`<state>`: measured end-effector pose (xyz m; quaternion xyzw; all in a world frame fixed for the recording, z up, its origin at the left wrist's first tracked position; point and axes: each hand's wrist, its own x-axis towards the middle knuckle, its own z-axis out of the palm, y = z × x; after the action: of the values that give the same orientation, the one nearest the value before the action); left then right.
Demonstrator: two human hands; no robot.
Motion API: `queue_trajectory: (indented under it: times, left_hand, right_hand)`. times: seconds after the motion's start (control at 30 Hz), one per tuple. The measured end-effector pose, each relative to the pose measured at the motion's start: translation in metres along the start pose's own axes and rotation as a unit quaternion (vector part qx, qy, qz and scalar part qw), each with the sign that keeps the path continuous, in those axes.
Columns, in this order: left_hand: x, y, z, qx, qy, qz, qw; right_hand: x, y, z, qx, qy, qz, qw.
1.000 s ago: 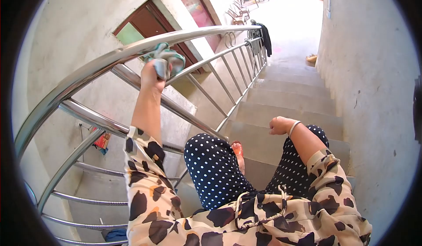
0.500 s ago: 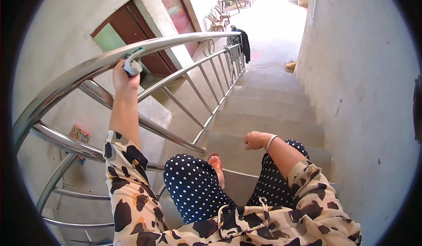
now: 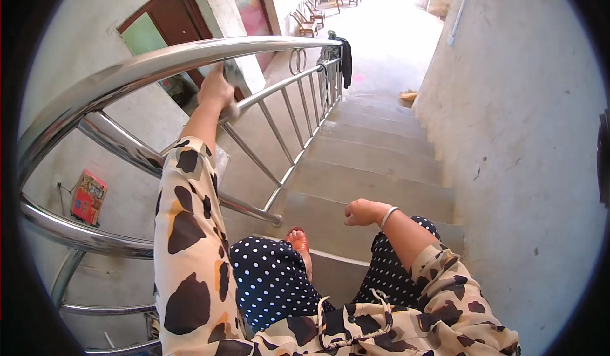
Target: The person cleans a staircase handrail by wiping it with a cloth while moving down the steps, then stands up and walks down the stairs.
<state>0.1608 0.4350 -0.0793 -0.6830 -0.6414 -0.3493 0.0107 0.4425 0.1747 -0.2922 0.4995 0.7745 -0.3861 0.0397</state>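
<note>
Concrete stairs drop away ahead of both hands, plain wall off to the right, steel handrail running just above the left hand. Left hand is closed on what looks like a blurred cloth, up near the handrail's underside with the lower rail just beyond; can't tell if cloth touches steel, and right hand is loosely curled over the steps, nothing visible in it. I'd wrap cloth snugly round the tube, press evenly, keep weight over the feet, and use the right hand for balance.
</note>
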Motion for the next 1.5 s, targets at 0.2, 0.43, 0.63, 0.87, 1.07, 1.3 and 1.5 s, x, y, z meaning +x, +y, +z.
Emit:
queue_trajectory:
  times: [0.2,0.43,0.63,0.87,1.07,1.3,1.5]
  left_hand:
    - [-0.029,0.013,-0.036,0.225,-0.291,0.016,0.93]
    - [-0.079,0.046,-0.092,0.38,-0.326,0.082,0.862]
    - [-0.093,0.058,-0.142,0.518,-0.407,0.1,0.746]
    - [-0.106,0.034,-0.11,0.477,-0.321,0.158,0.803]
    - [-0.093,0.011,-0.046,0.384,-0.217,0.189,0.878]
    - [-0.081,0.002,-0.016,0.396,-0.193,0.169,0.882]
    - [-0.104,0.0,-0.052,0.422,-0.169,0.206,0.867]
  right_hand:
    - [0.006,0.004,0.004,-0.023,-0.008,0.021,0.999]
    - [-0.012,-0.002,0.016,-0.063,-0.044,0.055,0.996]
    - [-0.012,0.003,0.03,-0.073,0.0,0.022,0.997]
    - [-0.016,0.002,0.027,-0.082,0.008,0.024,0.996]
    - [-0.008,-0.009,0.03,-0.107,-0.003,0.003,0.994]
    - [-0.027,-0.065,0.044,-0.107,-0.013,-0.079,0.991]
    - [-0.014,-0.031,0.042,-0.141,-0.036,-0.019,0.989]
